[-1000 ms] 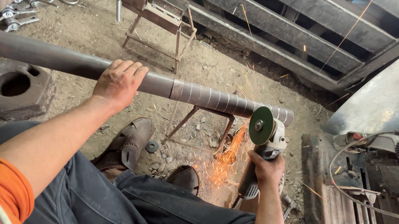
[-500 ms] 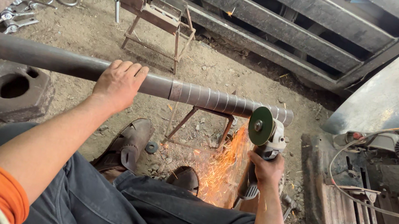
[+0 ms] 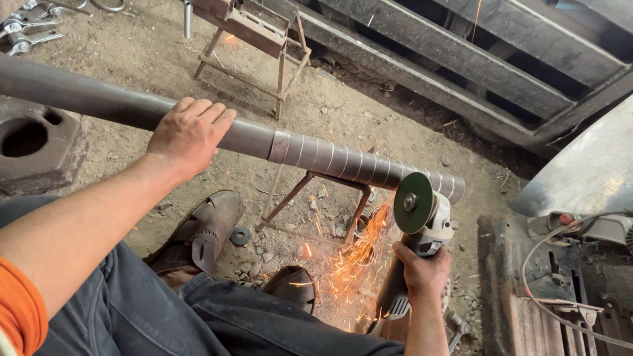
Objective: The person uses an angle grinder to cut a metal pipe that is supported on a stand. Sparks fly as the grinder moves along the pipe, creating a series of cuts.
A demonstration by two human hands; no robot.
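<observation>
I count one long grey steel pipe (image 3: 92, 96), one angle grinder with a green disc (image 3: 419, 211), two rusty metal trestle stands (image 3: 258, 42), two brown leather sandals (image 3: 203, 228), and one small steel washer (image 3: 240, 235).

Dirt floor (image 3: 393, 122), washer (image 3: 240, 235), wrenches (image 3: 18, 29)
</observation>
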